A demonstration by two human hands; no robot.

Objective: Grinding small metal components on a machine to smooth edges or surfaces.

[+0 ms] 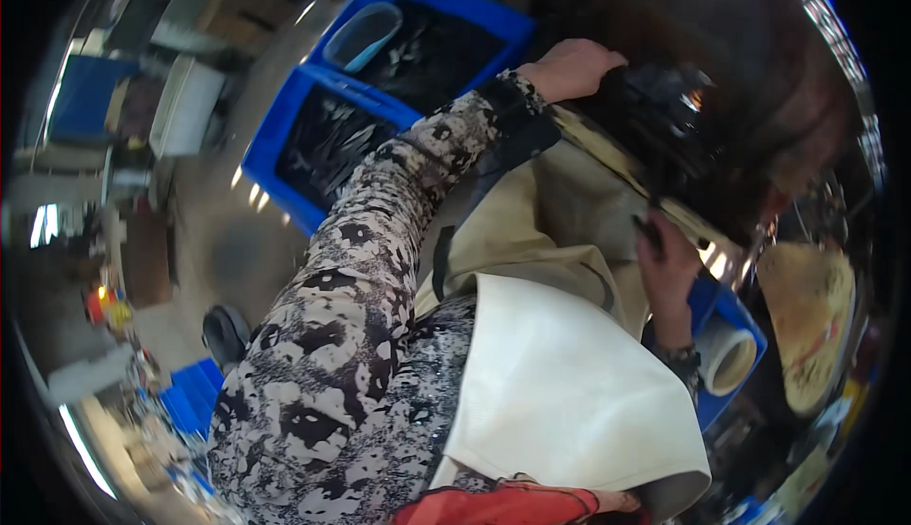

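Note:
A large shiny metal tray (607,159) full of dark glossy pieces (664,117) is tilted in front of me at the upper right. My left hand (569,65), at the end of a black-and-white patterned sleeve, curls over the tray's far left rim. My right hand (669,264) grips the near rim lower down, and a small dark piece (649,232) shows at its fingertips. A cream apron (560,383) covers my front between the arms.
Two blue crates (270,136) (493,12) of dark metal parts stand on the floor at upper left, one holding a light blue tub (365,31). A white roll (729,356) lies in a blue bin at the right, beside a tan round sack (807,321). Clutter lines the left edge.

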